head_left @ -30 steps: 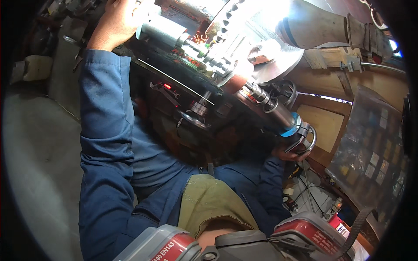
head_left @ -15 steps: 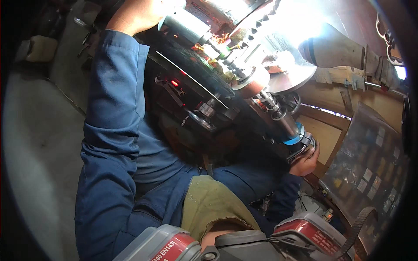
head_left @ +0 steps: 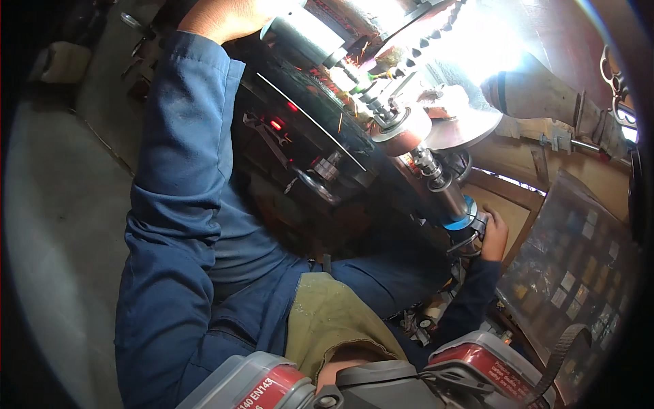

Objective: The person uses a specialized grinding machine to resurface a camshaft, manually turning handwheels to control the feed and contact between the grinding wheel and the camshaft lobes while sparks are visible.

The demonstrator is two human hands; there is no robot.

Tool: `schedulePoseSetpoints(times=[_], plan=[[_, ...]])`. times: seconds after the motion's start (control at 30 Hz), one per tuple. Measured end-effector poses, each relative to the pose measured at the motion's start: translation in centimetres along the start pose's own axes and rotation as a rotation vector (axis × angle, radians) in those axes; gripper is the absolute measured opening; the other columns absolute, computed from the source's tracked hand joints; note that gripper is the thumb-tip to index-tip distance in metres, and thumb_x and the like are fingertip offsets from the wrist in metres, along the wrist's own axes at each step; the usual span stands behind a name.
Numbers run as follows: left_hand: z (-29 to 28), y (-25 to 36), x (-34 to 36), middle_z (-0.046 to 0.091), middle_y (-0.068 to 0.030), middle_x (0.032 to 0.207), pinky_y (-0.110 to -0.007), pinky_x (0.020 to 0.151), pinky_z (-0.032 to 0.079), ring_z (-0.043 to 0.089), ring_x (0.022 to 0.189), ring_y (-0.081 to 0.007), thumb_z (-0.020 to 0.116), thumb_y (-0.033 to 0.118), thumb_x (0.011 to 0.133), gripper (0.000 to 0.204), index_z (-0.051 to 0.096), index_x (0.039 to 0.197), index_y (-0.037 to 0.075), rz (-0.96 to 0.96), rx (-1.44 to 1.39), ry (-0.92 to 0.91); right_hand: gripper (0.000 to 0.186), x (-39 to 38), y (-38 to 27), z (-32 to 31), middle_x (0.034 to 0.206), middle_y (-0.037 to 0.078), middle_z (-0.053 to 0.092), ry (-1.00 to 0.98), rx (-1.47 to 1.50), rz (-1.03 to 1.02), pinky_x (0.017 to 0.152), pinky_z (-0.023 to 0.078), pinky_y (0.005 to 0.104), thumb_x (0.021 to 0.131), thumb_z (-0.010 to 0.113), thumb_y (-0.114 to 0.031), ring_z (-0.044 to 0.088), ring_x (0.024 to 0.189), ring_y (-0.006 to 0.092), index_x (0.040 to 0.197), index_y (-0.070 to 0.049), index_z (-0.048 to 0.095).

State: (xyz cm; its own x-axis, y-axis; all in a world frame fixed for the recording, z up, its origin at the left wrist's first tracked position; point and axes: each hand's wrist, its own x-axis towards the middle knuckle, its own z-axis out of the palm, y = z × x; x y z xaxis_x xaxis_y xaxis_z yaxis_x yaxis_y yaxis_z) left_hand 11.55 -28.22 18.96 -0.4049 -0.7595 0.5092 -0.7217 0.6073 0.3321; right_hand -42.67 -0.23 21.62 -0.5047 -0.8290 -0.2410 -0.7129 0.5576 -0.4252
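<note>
My left hand (head_left: 221,17) reaches up to the top edge of the picture, against the end of a grey metal cylinder (head_left: 306,37) on a dark machine (head_left: 320,146). Its fingers are cut off by the frame and the glare. My right hand (head_left: 495,235) is wrapped on a small handwheel (head_left: 469,240) at the low end of a steel shaft (head_left: 436,180) with a blue ring (head_left: 460,219). Higher on the shaft sits a reddish-brown disc (head_left: 403,135). A few orange sparks (head_left: 354,102) show beside it.
A respirator with red cartridges (head_left: 272,385) fills the bottom edge. An olive apron (head_left: 334,317) covers my lap. Grey concrete floor (head_left: 54,225) lies to the left. A wrapped pipe (head_left: 538,95) and a panel with small stickers (head_left: 579,273) stand to the right.
The machine and both hands have shifted right in the picture as my head turned. My right hand has gone from below the handwheel to its right side, still holding it.
</note>
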Motion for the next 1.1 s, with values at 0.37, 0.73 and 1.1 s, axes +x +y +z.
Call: schedulePoseSetpoints(times=[0.37, 0.73, 1.1], plan=[[-0.8, 1.3, 1.0, 0.063, -0.0132, 0.088, -0.044, 0.099, 0.043, 0.062, 0.084, -0.0297, 0.058, 0.012, 0.087, 0.046, 0.051, 0.128, -0.008, 0.036, -0.239, -0.004, 0.052, -7.1, 2.4, 12.6, 0.125, 0.026, 0.054, 1.213, -0.156, -0.324, 0.094, 0.046, 0.0472, 0.101, 0.047, -0.036, 0.056, 0.112, 0.0391, 0.131, 0.006, 0.047], [-0.4, 1.3, 1.6, 0.060, -0.0065, 0.075, -0.034, 0.071, 0.050, 0.061, 0.073, -0.0219, 0.060, 0.006, 0.085, 0.046, 0.053, 0.130, -0.003, 0.167, -0.225, 0.062, 0.050, -7.5, 0.6, 12.0, 0.127, 0.025, 0.052, 1.128, -0.384, -0.383, 0.093, 0.046, 0.0485, 0.099, 0.052, -0.030, 0.057, 0.113, 0.0376, 0.135, 0.004, 0.042], [0.9, -1.6, 0.8, 0.068, -0.0069, 0.107, -0.054, 0.110, 0.027, 0.059, 0.115, -0.0274, 0.059, 0.030, 0.089, 0.043, 0.056, 0.127, 0.011, -0.171, -0.180, -0.225, 0.035, -7.3, -2.9, 6.5, 0.104, 0.021, 0.069, 0.866, -0.230, -0.293, 0.078, 0.052, 0.0423, 0.102, 0.042, -0.021, 0.068, 0.091, 0.0376, 0.119, 0.000, 0.064]])
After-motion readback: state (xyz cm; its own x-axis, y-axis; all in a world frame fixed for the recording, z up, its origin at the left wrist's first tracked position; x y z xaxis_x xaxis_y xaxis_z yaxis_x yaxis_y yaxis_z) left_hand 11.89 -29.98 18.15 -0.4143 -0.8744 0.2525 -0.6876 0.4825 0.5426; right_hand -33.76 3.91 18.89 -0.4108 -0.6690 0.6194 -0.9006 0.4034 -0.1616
